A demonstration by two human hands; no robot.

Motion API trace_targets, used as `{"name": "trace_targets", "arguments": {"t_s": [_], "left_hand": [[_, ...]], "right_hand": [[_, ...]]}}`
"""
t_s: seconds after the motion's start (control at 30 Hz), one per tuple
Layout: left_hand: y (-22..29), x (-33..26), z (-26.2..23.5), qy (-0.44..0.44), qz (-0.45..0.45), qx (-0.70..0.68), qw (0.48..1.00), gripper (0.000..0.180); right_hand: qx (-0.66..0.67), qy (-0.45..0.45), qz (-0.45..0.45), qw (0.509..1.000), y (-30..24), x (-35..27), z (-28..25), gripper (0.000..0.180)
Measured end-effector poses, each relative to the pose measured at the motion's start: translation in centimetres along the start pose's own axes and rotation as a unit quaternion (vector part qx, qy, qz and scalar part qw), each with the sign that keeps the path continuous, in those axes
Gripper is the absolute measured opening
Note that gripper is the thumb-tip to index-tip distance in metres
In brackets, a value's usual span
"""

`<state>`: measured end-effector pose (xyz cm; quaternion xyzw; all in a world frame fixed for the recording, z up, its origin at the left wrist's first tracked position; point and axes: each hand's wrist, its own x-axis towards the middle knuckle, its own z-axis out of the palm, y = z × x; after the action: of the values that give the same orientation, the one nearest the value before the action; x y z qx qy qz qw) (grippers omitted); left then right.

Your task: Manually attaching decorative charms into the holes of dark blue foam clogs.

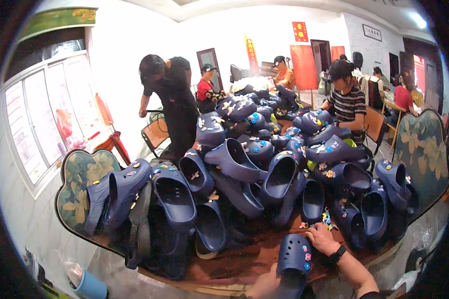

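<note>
A navy blue clog [291,254] with round holes is held toe up near the front edge of the table. My left hand [265,284] grips it low on its left side. Several small coloured charms [307,258] run down the right part of its upper. My right hand [324,240], with a dark watch on the wrist, has its fingers curled together at the clog's upper right edge. What they pinch is too small to make out. Just beyond those fingers lies a loose cluster of colourful charms [327,218] on the reddish-brown tabletop [219,269].
A tall heap of navy clogs [237,160], many with charms, covers most of the table. Patterned padded chair backs [421,149] flank it. One person in black [172,99] stands at the far left; another in stripes [346,102] sits right. A blue bin [91,286] stands lower left.
</note>
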<state>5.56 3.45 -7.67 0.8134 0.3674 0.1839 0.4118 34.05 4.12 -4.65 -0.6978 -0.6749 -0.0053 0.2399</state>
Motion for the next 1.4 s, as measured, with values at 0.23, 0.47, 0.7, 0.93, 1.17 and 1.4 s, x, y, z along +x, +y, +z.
{"name": "trace_targets", "arguments": {"t_s": [0.23, 0.47, 0.7, 0.93, 1.17, 1.4], "left_hand": [[3.4, 0.2, -1.1, -0.085, -0.102, -0.016, 0.991, 0.05], [3.7, -0.3, -2.2, -0.086, -0.087, 0.003, 0.992, 0.06], [3.0, -1.5, -1.8, -0.083, -0.068, 0.025, 0.994, 0.071], [4.8, 0.0, -3.3, -0.065, -0.1, 0.056, 0.991, 0.061], [5.1, 0.2, -3.2, -0.049, -0.057, 0.025, 0.997, 0.055], [6.0, -0.7, -3.5, -0.088, -0.126, 0.02, 0.988, 0.059]], "right_hand": [[0.025, -0.149, 0.057, 0.987, -3.5, -2.6, -1.9, 0.041], [0.112, -0.052, 0.045, 0.991, -2.3, -3.2, 0.5, 0.029], [0.092, -0.014, 0.117, 0.989, -1.8, -5.2, 1.4, 0.021], [0.037, 0.084, 0.046, 0.995, -0.4, -1.8, -1.9, 0.03], [0.163, -0.138, 0.208, 0.954, -4.7, -4.4, -3.6, 0.064], [0.201, -0.119, 0.187, 0.954, -6.4, -6.2, -2.6, 0.052]]}}
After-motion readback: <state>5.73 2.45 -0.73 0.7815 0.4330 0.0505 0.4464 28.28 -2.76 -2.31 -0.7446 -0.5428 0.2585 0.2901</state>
